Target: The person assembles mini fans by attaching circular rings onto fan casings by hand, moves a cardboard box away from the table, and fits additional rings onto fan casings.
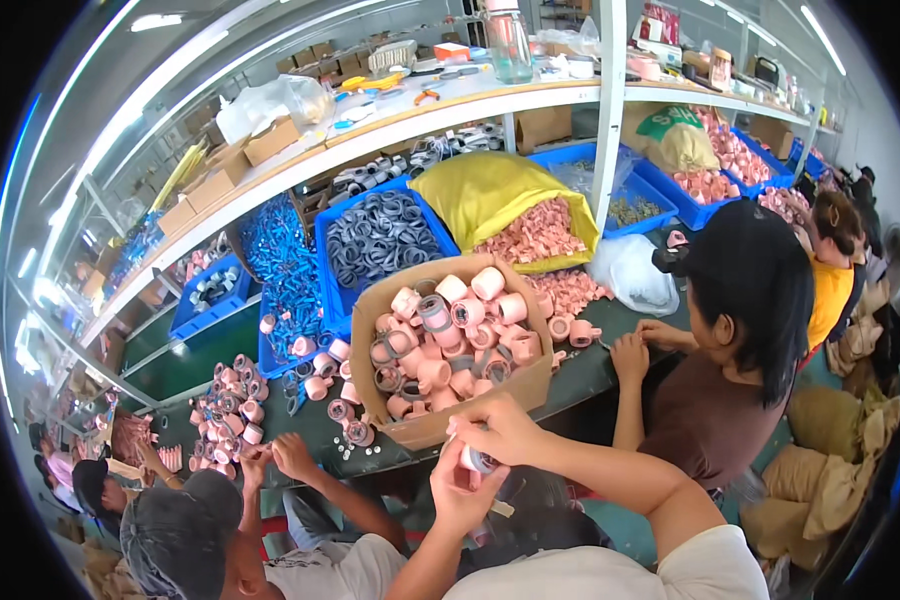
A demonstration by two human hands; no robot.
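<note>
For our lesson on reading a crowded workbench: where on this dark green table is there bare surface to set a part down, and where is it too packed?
Bare table shows behind the pile of pink parts at the left, below the small blue bin. A narrow bare strip lies right of the cardboard box, toward the neighbouring person's hands. Between box and left pile, loose parts crowd the surface.

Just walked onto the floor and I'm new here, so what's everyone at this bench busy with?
The person wearing the camera holds a small pink cylindrical part between both hands, the left hand below and the right hand on top, just in front of an open cardboard box heaped with similar pink parts and grey rings. Co-workers on either side handle pink pieces on the dark green table. Blue plastic bins of grey rings stand behind.
</note>
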